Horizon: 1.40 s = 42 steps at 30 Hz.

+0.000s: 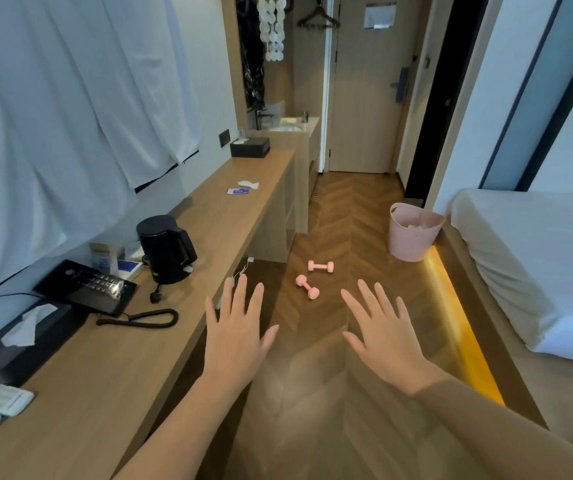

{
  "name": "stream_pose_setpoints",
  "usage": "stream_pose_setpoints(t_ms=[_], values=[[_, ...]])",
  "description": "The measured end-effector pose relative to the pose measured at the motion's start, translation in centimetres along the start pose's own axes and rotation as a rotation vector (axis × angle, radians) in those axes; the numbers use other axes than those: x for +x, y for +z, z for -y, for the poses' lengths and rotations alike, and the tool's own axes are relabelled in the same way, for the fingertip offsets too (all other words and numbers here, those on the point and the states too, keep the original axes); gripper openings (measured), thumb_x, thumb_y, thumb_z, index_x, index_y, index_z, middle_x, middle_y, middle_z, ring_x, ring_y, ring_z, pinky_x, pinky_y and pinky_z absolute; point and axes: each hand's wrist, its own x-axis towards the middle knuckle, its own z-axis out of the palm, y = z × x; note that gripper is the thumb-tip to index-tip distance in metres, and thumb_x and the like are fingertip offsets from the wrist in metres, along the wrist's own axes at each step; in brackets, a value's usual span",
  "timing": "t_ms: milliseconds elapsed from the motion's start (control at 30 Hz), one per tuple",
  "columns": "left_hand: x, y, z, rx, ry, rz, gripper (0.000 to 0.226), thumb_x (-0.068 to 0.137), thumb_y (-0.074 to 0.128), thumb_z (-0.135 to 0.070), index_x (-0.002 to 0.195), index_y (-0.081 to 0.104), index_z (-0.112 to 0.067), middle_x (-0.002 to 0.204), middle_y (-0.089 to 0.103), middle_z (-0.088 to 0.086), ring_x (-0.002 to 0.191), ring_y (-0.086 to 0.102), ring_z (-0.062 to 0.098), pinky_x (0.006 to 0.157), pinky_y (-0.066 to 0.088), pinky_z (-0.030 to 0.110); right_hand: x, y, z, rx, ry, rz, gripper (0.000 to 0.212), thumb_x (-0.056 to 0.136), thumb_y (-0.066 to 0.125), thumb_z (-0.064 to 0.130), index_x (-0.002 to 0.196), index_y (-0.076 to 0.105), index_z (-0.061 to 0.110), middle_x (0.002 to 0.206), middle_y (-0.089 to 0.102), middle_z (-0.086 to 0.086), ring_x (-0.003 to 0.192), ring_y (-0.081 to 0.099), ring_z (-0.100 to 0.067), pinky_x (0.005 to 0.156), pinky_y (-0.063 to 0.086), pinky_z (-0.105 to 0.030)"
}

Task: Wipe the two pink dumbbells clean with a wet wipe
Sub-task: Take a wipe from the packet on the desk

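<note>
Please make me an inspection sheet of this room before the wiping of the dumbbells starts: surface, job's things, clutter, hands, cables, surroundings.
Surface: wooden floor; long wooden desk along the left wall.
Job's things: far dumbbell and near dumbbell lie on the floor, apart. A blue packet and a white sheet, perhaps a wipe, lie close together on the desk.
Clutter: kettle, telephone and tissue box on the desk; pink basket on the floor by the bed.
Hands: left hand and right hand open, fingers spread, holding nothing.
Cables: coiled phone cord and kettle plug lie on the desk.
Surroundings: bed on the right; door at the far end.
</note>
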Motion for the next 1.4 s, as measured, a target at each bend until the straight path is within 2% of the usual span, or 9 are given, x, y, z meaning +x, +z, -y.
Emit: stream_pose_setpoints(t_ms=[100,200,400,567,667,800,1000,1200,1400], values=[[3.5,1.9,-0.5,0.013,-0.035,0.029,0.075,0.089,0.049,-0.063,0.151,0.031,-0.025,0.161,0.022,0.009,0.149,0.011,0.031,0.116,0.015,0.054,3.8,0.0,-2.1,0.004,-0.023,0.036,0.069,0.099,0.032,0.057,0.155,-0.001,0.036,0.165,-0.002,-0.003,0.151,-0.001,-0.031,0.119,0.012,-0.052],[6.9,3.3,-0.6,0.005,-0.047,0.034,0.075,0.087,0.055,-0.061,0.148,0.039,-0.022,0.158,0.029,0.012,0.148,0.018,0.033,0.114,0.021,0.057,7.1,1.0,-3.1,0.011,-0.047,0.053,0.069,0.1,0.03,0.055,0.155,-0.005,0.035,0.165,-0.006,-0.003,0.151,-0.003,-0.03,0.119,0.011,-0.051],[15.9,7.6,0.0,0.002,-0.056,0.046,0.072,0.088,0.056,-0.057,0.147,0.04,-0.02,0.157,0.031,0.013,0.147,0.021,0.035,0.114,0.025,0.058,17.1,3.8,-4.7,0.013,-0.074,0.066,0.07,0.099,0.033,0.054,0.154,-0.007,0.037,0.165,-0.006,-0.004,0.151,-0.001,-0.031,0.118,0.013,-0.052],[25.4,12.6,1.7,-0.001,-0.063,0.084,0.074,0.092,0.04,-0.063,0.154,0.022,-0.025,0.163,0.014,0.008,0.15,0.005,0.03,0.118,0.012,0.054,26.7,6.8,-5.6,0.018,-0.072,0.083,0.068,0.098,0.038,0.052,0.156,0.01,0.032,0.165,0.008,-0.006,0.15,0.009,-0.033,0.116,0.02,-0.053],[30.9,15.1,2.7,0.007,-0.061,0.127,0.076,0.092,0.033,-0.066,0.155,0.014,-0.027,0.164,0.006,0.006,0.151,-0.001,0.029,0.119,0.007,0.052,32.6,8.1,-6.2,0.004,-0.072,0.114,0.066,0.099,0.036,0.052,0.156,0.009,0.032,0.165,0.008,-0.005,0.151,0.008,-0.032,0.116,0.019,-0.052],[38.3,17.6,3.9,0.037,-0.05,0.158,0.077,0.093,0.03,-0.066,0.156,0.009,-0.027,0.165,0.002,0.006,0.151,-0.003,0.029,0.12,0.008,0.052,40.1,9.3,-7.1,0.02,-0.068,0.099,0.066,0.098,0.037,0.053,0.155,0.011,0.033,0.165,0.01,-0.005,0.151,0.01,-0.032,0.117,0.019,-0.051],[46.7,21.8,4.5,0.078,-0.06,0.223,0.078,0.093,0.027,-0.067,0.156,0.004,-0.027,0.165,0.0,0.007,0.15,-0.004,0.03,0.12,0.009,0.053,48.9,12.5,-8.9,0.052,-0.078,0.136,0.065,0.1,0.027,0.057,0.155,0.0,0.036,0.165,-0.003,-0.002,0.152,0.001,-0.03,0.118,0.014,-0.049],[56.1,27.4,4.6,0.03,-0.166,0.205,0.076,0.093,0.038,-0.063,0.155,0.016,-0.024,0.164,0.008,0.008,0.15,0.001,0.031,0.119,0.011,0.055,61.3,16.4,-12.0,0.075,-0.174,0.149,0.066,0.099,0.029,0.057,0.155,0.0,0.037,0.165,-0.006,-0.002,0.151,-0.004,-0.03,0.12,0.009,-0.052],[65.2,31.6,4.2,0.116,-0.295,0.249,0.076,0.093,0.031,-0.066,0.155,0.011,-0.027,0.164,0.004,0.007,0.15,-0.001,0.031,0.118,0.01,0.055,74.9,19.3,-15.4,0.07,-0.279,0.173,0.07,0.097,0.036,0.058,0.154,0.002,0.036,0.165,-0.002,-0.004,0.151,-0.002,-0.031,0.119,0.009,-0.055]])
